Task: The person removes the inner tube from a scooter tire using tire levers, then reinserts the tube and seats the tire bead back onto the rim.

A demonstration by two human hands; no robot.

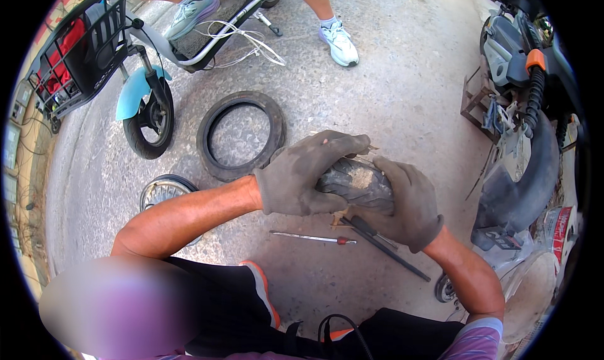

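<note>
Both my hands wear grey-brown work gloves. My left hand [302,174] grips the left side of a dark rubber tyre [357,182], seen from its tread, with a pale dusty patch on top. On its right side, my right hand [409,202] is wrapped round the same tyre. The gloves cover much of it. Just below, on the ground, lie a thin metal rod with a red end [314,237] and a long black bar [399,256]. Left of my hands another black tyre [275,124] lies flat.
A wheel rim [165,189] lies partly behind my left forearm. At the upper left stands a scooter with a black basket [85,51] and a light blue mudguard [134,94]. White cable [251,42] hangs near a person's shoe [340,43]. A dark motorbike [528,108] lines the right side.
</note>
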